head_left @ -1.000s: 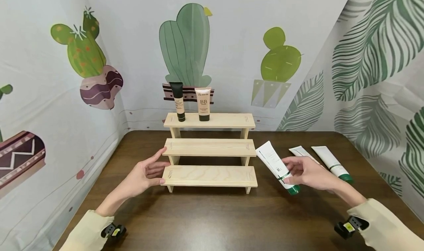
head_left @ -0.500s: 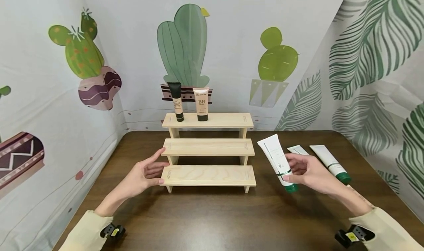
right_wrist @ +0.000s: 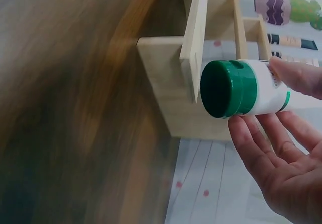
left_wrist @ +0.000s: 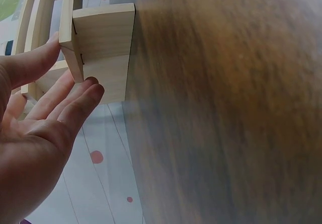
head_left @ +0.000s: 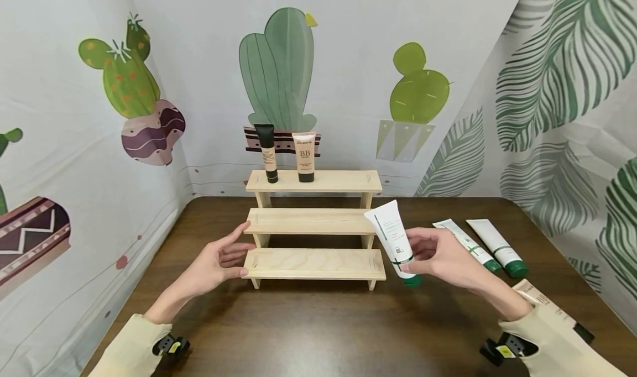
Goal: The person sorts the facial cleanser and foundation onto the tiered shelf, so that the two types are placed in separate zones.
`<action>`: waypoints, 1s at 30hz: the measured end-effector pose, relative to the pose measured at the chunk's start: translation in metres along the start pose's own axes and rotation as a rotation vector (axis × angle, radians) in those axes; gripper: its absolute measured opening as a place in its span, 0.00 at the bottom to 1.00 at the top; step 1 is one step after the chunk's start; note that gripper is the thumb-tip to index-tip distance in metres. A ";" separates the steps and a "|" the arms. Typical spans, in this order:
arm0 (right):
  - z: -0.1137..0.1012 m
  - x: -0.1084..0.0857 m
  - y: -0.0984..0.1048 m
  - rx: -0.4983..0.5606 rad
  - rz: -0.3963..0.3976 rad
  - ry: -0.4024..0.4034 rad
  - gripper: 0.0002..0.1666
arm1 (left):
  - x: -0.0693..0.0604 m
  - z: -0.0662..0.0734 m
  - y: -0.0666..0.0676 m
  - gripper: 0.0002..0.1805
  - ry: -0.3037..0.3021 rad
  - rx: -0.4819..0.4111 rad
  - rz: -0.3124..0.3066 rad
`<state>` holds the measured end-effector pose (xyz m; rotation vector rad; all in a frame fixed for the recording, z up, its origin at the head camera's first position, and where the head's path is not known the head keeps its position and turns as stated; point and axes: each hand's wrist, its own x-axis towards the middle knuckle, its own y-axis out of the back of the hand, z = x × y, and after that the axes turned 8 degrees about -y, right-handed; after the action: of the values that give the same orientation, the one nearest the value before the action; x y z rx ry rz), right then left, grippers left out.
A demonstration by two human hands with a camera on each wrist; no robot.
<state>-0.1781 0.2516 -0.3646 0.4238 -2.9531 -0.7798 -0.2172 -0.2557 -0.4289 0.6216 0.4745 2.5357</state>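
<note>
Head view has the person's right hand [head_left: 440, 255] pinching a white, flat-ended squeeze tube with a green cap [head_left: 390, 233], tilted cap-down and covering the right corner of the middle step of a pale, three-step wooden stand [head_left: 316, 220] (whether tube and wood touch, I cannot tell). The left hand [head_left: 214, 263] is spread, thumb and fingertips at the stand's left end, and the left wrist view crops both. Toward the right edge of the dark brown wooden table [head_left: 318, 333], a beige, black-capped tube [head_left: 530, 294] lies partly hidden by the cream right sleeve [head_left: 557, 341], its small print unreadable.
</note>
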 end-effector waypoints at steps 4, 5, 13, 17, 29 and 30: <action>-0.008 0.006 -0.009 -0.007 -0.005 0.008 0.32 | 0.000 -0.001 -0.001 0.56 -0.016 0.013 0.002; -0.009 0.008 -0.012 -0.013 -0.009 0.016 0.31 | 0.001 -0.001 -0.001 0.56 -0.019 0.016 0.001; -0.022 0.025 -0.032 0.003 -0.014 0.094 0.26 | 0.002 -0.002 -0.001 0.57 -0.012 0.012 0.001; -0.030 0.034 -0.043 0.050 0.002 0.109 0.26 | 0.002 -0.003 -0.001 0.57 -0.011 0.010 0.001; -0.061 0.070 -0.076 0.094 0.093 0.200 0.28 | 0.002 -0.002 -0.001 0.57 -0.016 -0.016 0.005; -0.064 0.073 -0.080 0.097 0.099 0.205 0.29 | 0.002 -0.002 -0.001 0.57 -0.017 -0.017 0.005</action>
<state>-0.2207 0.1341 -0.3488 0.3373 -2.8025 -0.5486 -0.2192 -0.2543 -0.4305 0.6390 0.4452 2.5347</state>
